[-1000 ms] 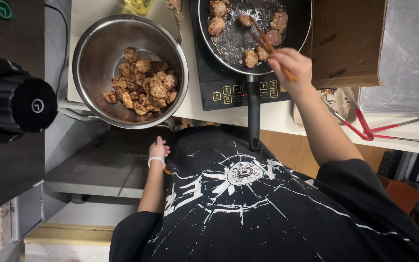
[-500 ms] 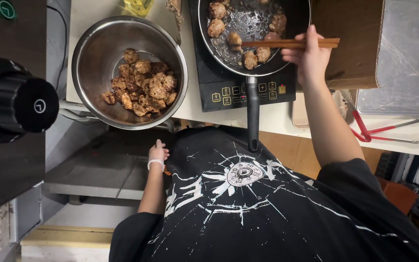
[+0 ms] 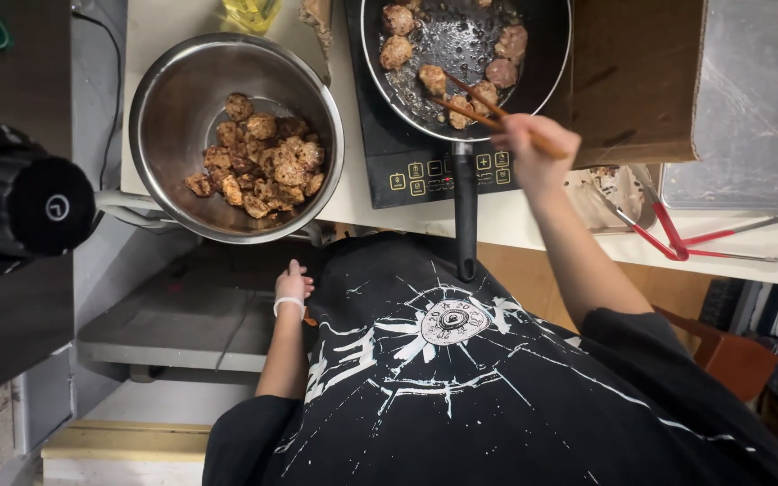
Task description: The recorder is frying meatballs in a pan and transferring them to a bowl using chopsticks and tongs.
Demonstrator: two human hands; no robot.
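Surface: pale surface (image 3: 533, 220) carrying a black induction cooker (image 3: 407, 162).
Pan: dark frying pan (image 3: 470, 45) on the cooker, browned meat pieces (image 3: 398, 49) inside.
Right hand: right hand (image 3: 538, 148) grasping chopsticks (image 3: 474, 103), tips among the meat.
Left hand: left hand (image 3: 293, 286) below the cooker, loosely curled, holding nothing.
Bowl: steel bowl (image 3: 168, 90) of fried pieces, left of the cooker.
Tongs: red tongs (image 3: 677, 238), right of the cooker.

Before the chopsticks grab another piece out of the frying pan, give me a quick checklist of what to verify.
1. Chopsticks gripped in right hand: ok.
2. Tips over the meat pieces: ok.
3. Frying pan seated on the cooktop: ok.
4. Steel bowl has room for more: ok.
5. Left hand away from the heat, below the counter: ok.
6. Whether the meat is cooked through: cannot tell.
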